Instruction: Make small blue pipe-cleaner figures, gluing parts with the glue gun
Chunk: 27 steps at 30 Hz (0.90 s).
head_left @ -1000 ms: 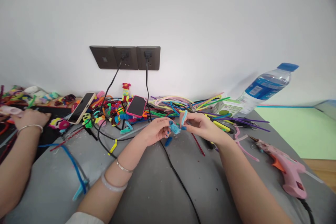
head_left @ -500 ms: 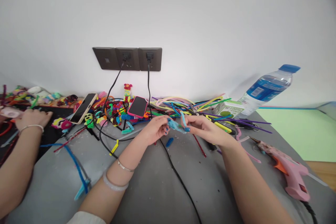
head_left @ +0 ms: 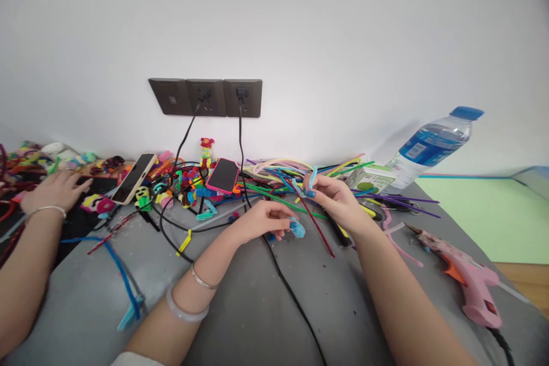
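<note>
Low over the grey table, my left hand [head_left: 272, 220] pinches a small bundle of light blue pipe cleaner [head_left: 297, 228] between thumb and fingers. Higher and to the right, my right hand [head_left: 332, 197] is closed on a short bent light blue pipe cleaner [head_left: 313, 176]. A gap separates the two pieces. Beneath my right hand lies a dark red pipe cleaner [head_left: 321, 229], slanting across the table. A heap of coloured pipe cleaners [head_left: 274, 168] spreads behind both hands.
Another person's hand [head_left: 54, 194] rests at the far left. A pink glue gun [head_left: 472, 280] lies right, near a tilted water bottle [head_left: 435, 146] and green-white box [head_left: 373, 177]. Black cables [head_left: 291, 291] cross the table. Two phones, one a pink-edged phone [head_left: 223, 175], sit among small figures.
My hands have moved apart: the left came down and slightly right with the blue bundle, the right rose slightly with the bent piece. The other person's hand now lies flatter.
</note>
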Available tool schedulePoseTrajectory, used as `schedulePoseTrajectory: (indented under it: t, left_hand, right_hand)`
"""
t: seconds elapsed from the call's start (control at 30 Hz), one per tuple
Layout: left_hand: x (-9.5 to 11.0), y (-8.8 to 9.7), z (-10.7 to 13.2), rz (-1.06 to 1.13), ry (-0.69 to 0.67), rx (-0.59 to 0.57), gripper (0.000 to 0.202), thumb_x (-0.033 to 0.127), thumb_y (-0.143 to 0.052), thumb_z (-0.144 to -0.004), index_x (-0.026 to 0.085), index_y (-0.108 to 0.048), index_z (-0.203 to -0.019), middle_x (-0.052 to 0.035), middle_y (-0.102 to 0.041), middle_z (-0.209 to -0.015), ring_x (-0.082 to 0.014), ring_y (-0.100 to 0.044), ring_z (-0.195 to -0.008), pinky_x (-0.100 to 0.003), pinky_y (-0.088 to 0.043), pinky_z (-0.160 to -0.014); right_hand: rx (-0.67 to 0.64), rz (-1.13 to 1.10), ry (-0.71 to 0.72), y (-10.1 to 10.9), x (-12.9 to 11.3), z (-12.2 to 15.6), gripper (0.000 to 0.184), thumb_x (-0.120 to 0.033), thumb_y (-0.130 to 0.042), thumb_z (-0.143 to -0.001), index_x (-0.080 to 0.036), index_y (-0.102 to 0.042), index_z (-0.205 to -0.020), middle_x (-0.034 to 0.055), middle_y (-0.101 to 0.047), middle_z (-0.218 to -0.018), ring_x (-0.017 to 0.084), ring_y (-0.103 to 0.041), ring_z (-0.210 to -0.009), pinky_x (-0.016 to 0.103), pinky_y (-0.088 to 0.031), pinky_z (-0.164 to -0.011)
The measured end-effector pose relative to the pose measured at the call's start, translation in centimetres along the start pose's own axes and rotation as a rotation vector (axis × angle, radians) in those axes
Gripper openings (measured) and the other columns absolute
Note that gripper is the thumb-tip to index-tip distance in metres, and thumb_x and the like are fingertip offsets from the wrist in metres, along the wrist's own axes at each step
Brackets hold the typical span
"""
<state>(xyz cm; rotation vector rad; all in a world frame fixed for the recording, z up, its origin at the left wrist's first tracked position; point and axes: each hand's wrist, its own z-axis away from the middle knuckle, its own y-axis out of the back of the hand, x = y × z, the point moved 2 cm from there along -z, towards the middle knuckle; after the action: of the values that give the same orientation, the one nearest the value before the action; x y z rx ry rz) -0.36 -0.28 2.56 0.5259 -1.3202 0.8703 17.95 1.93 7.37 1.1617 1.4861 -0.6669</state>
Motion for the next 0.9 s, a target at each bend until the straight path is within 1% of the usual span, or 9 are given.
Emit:
schedulePoseTrajectory:
  t: [0.07, 0.13, 0.2, 0.27, 0.37, 0.47, 0.57, 0.73, 0.9]
  left_hand:
    - [0.0, 0.0, -0.1, -0.016, -0.066, 0.034, 0.042, 0.042, -0.077, -0.072, 0.014, -0.07, -0.103, 0.0001, -0.06, -0.071, -0.0085, -0.054, -0.054, -0.022, -0.045, -0.052]
    - [0.3, 0.0, -0.1, 0.008, -0.156, 0.138, 0.039, 0.04, -0.077, -0.072, 0.016, -0.07, -0.102, 0.0026, -0.055, -0.07, -0.0069, -0.049, -0.053, -0.021, -0.04, -0.05]
    - [0.6, 0.0, -0.2, 0.08, -0.224, 0.249, 0.035, 0.04, -0.078, -0.07, 0.016, -0.071, -0.095, 0.0034, -0.052, -0.069, -0.0058, -0.044, -0.054, -0.021, -0.035, -0.049]
    - [0.8, -0.2, -0.3, 0.181, -0.236, 0.315, 0.035, 0.043, -0.079, -0.068, 0.015, -0.07, -0.087, 0.0029, -0.053, -0.067, -0.0055, -0.041, -0.054, -0.021, -0.032, -0.049]
    - [0.9, -0.5, -0.3, 0.327, -0.203, 0.374, 0.039, 0.045, -0.083, -0.061, 0.014, -0.067, -0.078, 0.0041, -0.049, -0.062, -0.005, -0.037, -0.052, -0.021, -0.028, -0.049]
    - [1.0, -0.7, -0.3, 0.408, -0.194, 0.392, 0.041, 0.044, -0.085, -0.057, 0.014, -0.063, -0.073, 0.0061, -0.044, -0.058, -0.0046, -0.034, -0.05, -0.021, -0.025, -0.049]
    - [1.1, -0.8, -0.2, 0.416, -0.194, 0.393, 0.039, 0.043, -0.085, -0.058, 0.015, -0.061, -0.072, 0.0062, -0.043, -0.058, -0.0048, -0.033, -0.051, -0.021, -0.024, -0.05]
    - [1.2, -0.7, -0.2, 0.351, -0.173, 0.382, 0.038, 0.044, -0.083, -0.06, 0.015, -0.061, -0.071, 0.0053, -0.044, -0.061, -0.0051, -0.032, -0.053, -0.022, -0.023, -0.05]
    - [1.2, -0.7, -0.2, 0.268, -0.172, 0.325, 0.037, 0.045, -0.082, -0.06, 0.015, -0.064, -0.07, 0.0036, -0.048, -0.065, -0.006, -0.035, -0.056, -0.022, -0.027, -0.053]
  right_hand:
    - [0.015, -0.018, 0.021, -0.3, 0.2, -0.1, 0.04, -0.06, -0.066, -0.081, -0.021, -0.058, -0.076, 0.002, -0.055, -0.072, 0.017, -0.048, -0.069, 0.03, -0.04, -0.065]
    - [0.034, -0.037, 0.033, -0.7, 0.4, -0.2, 0.037, -0.057, -0.067, -0.081, -0.021, -0.058, -0.077, 0.0019, -0.055, -0.073, 0.017, -0.049, -0.07, 0.03, -0.042, -0.066]
    - [0.044, -0.048, 0.035, -1.2, 0.8, -0.3, 0.036, -0.056, -0.068, -0.081, -0.022, -0.058, -0.077, 0.0018, -0.055, -0.075, 0.017, -0.05, -0.07, 0.03, -0.042, -0.065]
    - [0.02, -0.057, 0.039, -1.7, 1.0, -0.4, 0.036, -0.055, -0.069, -0.081, -0.021, -0.057, -0.076, 0.0013, -0.054, -0.074, 0.016, -0.048, -0.068, 0.029, -0.041, -0.062]
    - [-0.023, -0.071, 0.066, -2.3, 1.2, -0.5, 0.035, -0.052, -0.069, -0.082, -0.021, -0.057, -0.073, 0.0007, -0.052, -0.073, 0.016, -0.047, -0.067, 0.029, -0.04, -0.061]
    - [-0.028, -0.084, 0.09, -2.6, 1.3, -0.5, 0.032, -0.048, -0.069, -0.083, -0.021, -0.058, -0.072, 0.0012, -0.053, -0.073, 0.016, -0.047, -0.069, 0.03, -0.04, -0.063]
    - [-0.028, -0.079, 0.106, -2.6, 1.4, -0.6, 0.029, -0.046, -0.07, -0.083, -0.021, -0.059, -0.072, 0.0015, -0.054, -0.073, 0.016, -0.048, -0.071, 0.031, -0.041, -0.066]
    - [-0.021, -0.098, 0.069, -2.3, 1.4, -0.4, 0.025, -0.045, -0.07, -0.084, -0.022, -0.061, -0.082, 0.0031, -0.057, -0.085, 0.017, -0.054, -0.078, 0.031, -0.045, -0.071]
    - [-0.052, -0.112, 0.064, -2.2, 1.2, -0.4, 0.027, -0.048, -0.068, -0.084, -0.022, -0.059, -0.083, 0.0043, -0.057, -0.088, 0.019, -0.055, -0.083, 0.034, -0.047, -0.077]
